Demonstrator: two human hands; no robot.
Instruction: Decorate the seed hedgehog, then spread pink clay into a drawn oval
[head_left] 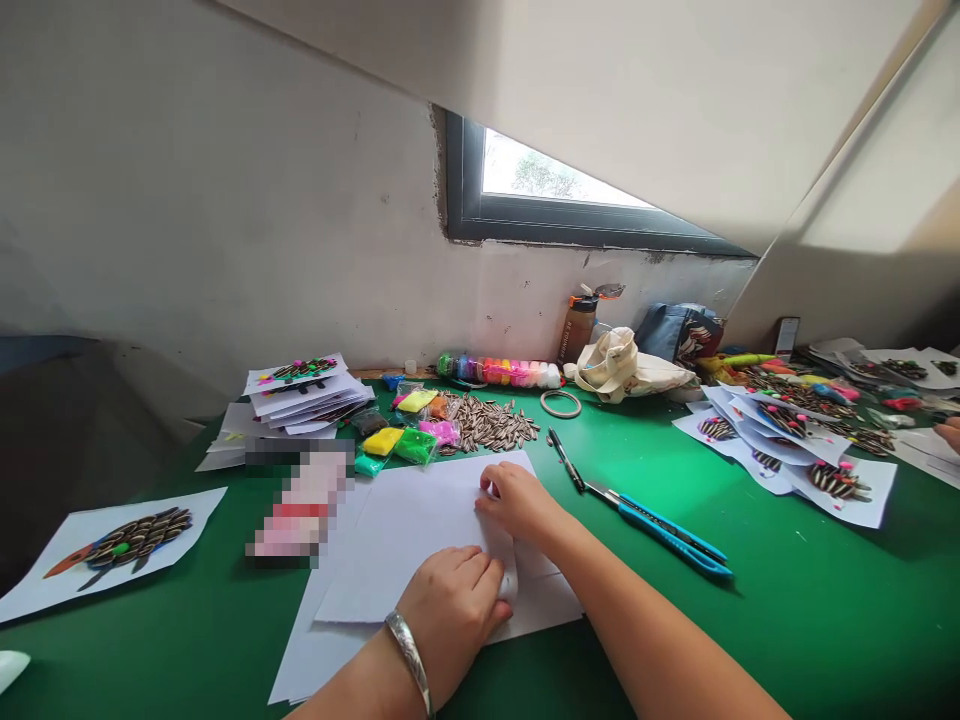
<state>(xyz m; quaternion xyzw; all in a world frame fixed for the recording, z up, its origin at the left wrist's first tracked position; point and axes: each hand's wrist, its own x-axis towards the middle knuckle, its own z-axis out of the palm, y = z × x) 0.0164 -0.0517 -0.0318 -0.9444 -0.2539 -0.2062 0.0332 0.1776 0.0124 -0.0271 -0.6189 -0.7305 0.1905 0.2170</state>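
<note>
A white sheet of paper (420,530) lies on further white sheets (307,610) in front of me, its right edge turned up and curled over. My left hand (454,605), with a silver bangle (409,655) at the wrist, grips the lower part of that curled edge between thumb and fingers. Farther up the same edge, my right hand (519,502) pinches the paper with curled fingers. Right of the sheets are a black pen (566,460) and a blue-handled utility knife (660,530), its blade end close to the pen.
Sunflower seeds (491,422) and bright clay packets (405,440) lie beyond the paper. Seed-decorated picture cards are stacked left (307,395) and right (787,450); another card (120,550) lies near left. A bottle (577,325) and cloth bag (626,365) stand by the wall. Part of another person's hand (951,430) shows far right.
</note>
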